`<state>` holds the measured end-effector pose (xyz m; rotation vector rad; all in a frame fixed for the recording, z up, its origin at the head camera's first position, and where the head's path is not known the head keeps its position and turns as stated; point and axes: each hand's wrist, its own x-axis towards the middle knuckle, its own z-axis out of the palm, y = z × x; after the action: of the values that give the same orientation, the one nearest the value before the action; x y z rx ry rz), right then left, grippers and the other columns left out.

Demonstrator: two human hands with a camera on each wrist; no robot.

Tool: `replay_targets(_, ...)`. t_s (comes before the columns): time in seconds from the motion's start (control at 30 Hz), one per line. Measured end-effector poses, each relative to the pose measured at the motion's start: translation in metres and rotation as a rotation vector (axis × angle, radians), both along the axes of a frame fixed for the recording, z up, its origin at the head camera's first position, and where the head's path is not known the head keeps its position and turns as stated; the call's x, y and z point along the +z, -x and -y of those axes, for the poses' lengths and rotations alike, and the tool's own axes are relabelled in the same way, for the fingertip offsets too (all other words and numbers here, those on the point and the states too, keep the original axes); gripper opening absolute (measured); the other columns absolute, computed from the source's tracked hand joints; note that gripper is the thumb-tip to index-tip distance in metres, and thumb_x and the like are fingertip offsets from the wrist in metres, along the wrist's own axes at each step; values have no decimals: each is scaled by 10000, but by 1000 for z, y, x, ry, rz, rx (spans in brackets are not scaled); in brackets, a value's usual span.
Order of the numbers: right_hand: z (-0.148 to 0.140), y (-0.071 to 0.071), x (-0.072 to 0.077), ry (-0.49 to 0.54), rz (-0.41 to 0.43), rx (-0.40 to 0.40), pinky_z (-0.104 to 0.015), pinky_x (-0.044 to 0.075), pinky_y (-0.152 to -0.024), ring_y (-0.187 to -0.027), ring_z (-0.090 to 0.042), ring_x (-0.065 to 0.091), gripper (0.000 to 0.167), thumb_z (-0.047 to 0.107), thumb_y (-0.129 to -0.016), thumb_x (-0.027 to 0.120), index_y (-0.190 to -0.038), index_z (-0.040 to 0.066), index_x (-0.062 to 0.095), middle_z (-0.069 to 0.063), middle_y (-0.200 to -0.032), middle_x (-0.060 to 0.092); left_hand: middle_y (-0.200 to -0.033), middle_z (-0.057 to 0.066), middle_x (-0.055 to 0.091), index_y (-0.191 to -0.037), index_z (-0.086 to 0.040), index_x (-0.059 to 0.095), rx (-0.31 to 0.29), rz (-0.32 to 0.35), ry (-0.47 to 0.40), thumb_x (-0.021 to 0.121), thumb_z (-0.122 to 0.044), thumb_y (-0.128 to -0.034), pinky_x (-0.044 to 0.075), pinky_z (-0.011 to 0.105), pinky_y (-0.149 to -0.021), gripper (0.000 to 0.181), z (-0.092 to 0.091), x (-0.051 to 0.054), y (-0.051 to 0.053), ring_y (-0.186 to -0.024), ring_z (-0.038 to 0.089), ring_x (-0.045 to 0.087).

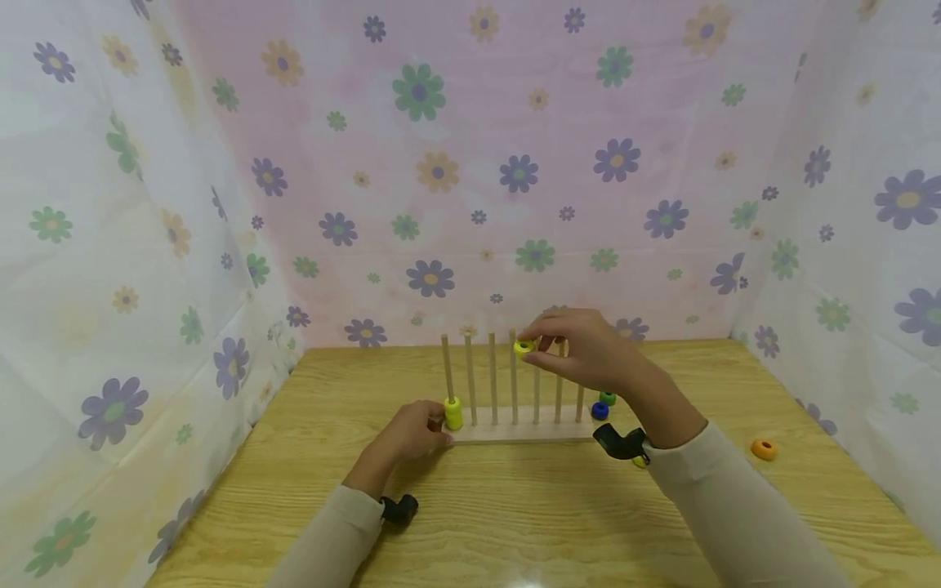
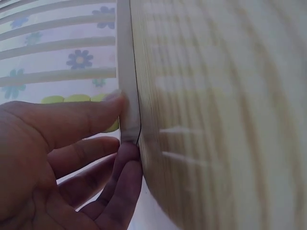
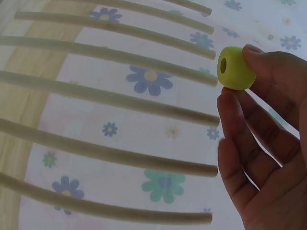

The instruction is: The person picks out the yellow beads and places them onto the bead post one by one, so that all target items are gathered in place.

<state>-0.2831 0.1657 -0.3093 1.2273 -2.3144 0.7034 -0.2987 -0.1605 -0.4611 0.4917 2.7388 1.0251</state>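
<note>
A wooden rack with several upright pegs stands on the table, its base (image 1: pixel 529 426) running left to right. My left hand (image 1: pixel 415 433) grips the left end of the base, thumb on one side and fingers on the other in the left wrist view. Yellow beads (image 1: pixel 453 414) are stacked low on the leftmost peg (image 1: pixel 448 367). My right hand (image 1: pixel 588 349) pinches another yellow bead (image 3: pixel 236 68) between thumb and fingers. That bead is held near the tops of the middle pegs, off them, with its hole showing.
To the right of the base lie a blue bead (image 1: pixel 599 411) and a green bead (image 1: pixel 608 398). An orange bead (image 1: pixel 764 448) lies farther right. Part of a yellow bead (image 1: pixel 639 462) shows beside the right wrist. Flowered cloth (image 1: pixel 470 163) surrounds the table (image 1: pixel 529 506) at back and sides.
</note>
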Motion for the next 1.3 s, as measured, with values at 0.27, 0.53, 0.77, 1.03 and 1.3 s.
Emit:
replay_targets(0.27, 16, 2, 5, 30, -57, 3, -287, 576, -705, -868, -87, 680, 263, 169, -911, 821, -1166, 120, 780, 22, -1090, 744, -891, 25, 650, -1074, -98, 733, 54, -30, -3, 800, -166, -924, 494, 320, -624, 177, -3, 0, -9, -778, 186, 580)
replay_targets(0.53, 31, 8, 10, 61, -94, 24, -280, 552, -623, -863, -121, 693, 268, 140, -900, 828, -1161, 101, 781, -1, -1090, 741, -1262, 132, 711, -1381, -15, 654, 128, -18, -3, 791, -168, -933, 581, 497, -945, 494, -3, -1, -14, -1172, 335, 672)
replay_targets(0.77, 42, 13, 12, 75, -113, 17, -290, 566, -687, -840, -97, 691, 255, 149, -910, 819, -1158, 102, 782, 0, -1085, 743, -1263, 155, 719, -1348, -24, 682, 171, 8, -54, 788, -142, -928, 612, 444, -832, 448, -5, -1, -18, -1130, 337, 690)
replay_targets(1.03, 52, 17, 15, 78, -80, 1, -262, 536, -622, -854, -77, 690, 262, 194, -932, 802, -1183, 121, 779, 9, -1107, 738, -1324, 194, 688, -1323, -45, 702, 256, 66, -149, 780, -135, -937, 623, 372, -784, 404, -4, -1, -22, -1167, 350, 690)
replay_targets(1.3, 63, 19, 16, 88, -42, -2, -324, 581, -748, -907, -114, 710, 260, 191, -941, 792, -1190, 121, 776, 7, -1115, 761, -1108, 108, 732, -1221, -21, 743, 307, 85, -249, 801, -110, -913, 593, 288, -689, 325, -4, -3, -24, -885, 163, 691)
